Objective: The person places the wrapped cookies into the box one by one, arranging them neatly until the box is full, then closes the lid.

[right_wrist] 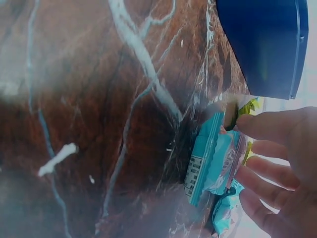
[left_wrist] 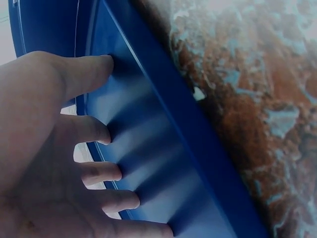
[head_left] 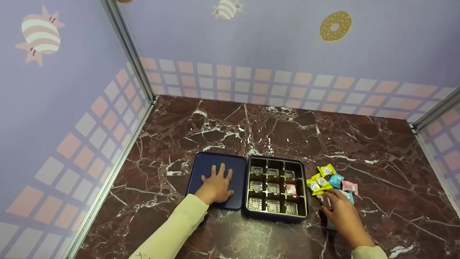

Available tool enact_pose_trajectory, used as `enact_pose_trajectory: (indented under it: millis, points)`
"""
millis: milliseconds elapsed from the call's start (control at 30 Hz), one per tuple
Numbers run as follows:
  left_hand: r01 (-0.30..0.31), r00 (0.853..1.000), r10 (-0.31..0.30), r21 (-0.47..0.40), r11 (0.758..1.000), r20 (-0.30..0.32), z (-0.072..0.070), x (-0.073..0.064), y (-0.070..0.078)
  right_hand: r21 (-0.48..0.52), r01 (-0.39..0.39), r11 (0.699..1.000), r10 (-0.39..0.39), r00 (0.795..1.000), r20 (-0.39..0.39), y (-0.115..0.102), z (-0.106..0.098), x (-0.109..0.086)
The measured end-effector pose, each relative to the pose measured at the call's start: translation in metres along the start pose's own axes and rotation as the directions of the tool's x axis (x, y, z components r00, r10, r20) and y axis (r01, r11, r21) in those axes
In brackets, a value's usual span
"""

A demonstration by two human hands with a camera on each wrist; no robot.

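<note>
My left hand point(head_left: 215, 187) lies with spread fingers on the dark blue lid point(head_left: 208, 162), its fingertips touching the surface in the left wrist view. Joined beside the lid is a blue tin point(head_left: 276, 216) with a black, gold-edged divided insert. A pink wrapped sweet point(head_left: 290, 189) sits in the middle compartment of its right column. My right hand point(head_left: 341, 212) is right of the tin, fingers loosely bent and thumb apart, over the wrapped sweets. A blue sweet point(right_wrist: 213, 158) lies by those fingertips in the right wrist view; whether they touch it is unclear.
Beyond my right hand are yellow sweets point(head_left: 326, 170), a blue packet point(head_left: 336, 181) and a pink packet point(head_left: 350, 187) in a loose pile. The marbled tabletop point(head_left: 230, 122) is bounded by patterned panels point(head_left: 251, 43) at the back and both sides.
</note>
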State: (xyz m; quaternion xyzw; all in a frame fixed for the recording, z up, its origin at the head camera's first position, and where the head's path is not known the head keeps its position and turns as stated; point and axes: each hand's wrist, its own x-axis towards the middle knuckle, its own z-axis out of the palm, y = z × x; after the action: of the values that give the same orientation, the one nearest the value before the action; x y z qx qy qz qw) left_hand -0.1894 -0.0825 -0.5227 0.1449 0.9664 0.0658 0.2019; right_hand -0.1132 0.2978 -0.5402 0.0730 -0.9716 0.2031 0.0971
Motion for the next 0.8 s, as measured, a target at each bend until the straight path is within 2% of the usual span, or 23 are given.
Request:
enact_pose_trajectory:
  millis: [200,500,800]
  points:
    - [-0.004,1.000,0.004,0.009,1.000,0.005,-0.0035,0.0022,0.0028,-0.003,0.003,1.000,-0.002,0.999,0.041,0.0006,-0.0023,-0.0004]
    - [0.007,1.000,-0.007,0.016,1.000,0.004,-0.0004,0.0022,0.0021,-0.016,0.002,1.000,0.001,0.984,0.176,-0.0006,-0.0080,-0.0006]
    - [0.004,1.000,-0.004,0.007,1.000,0.004,0.0020,0.0008,0.0016,0.020,-0.022,1.000,0.017,0.975,0.224,0.0001,-0.0091,0.0023]
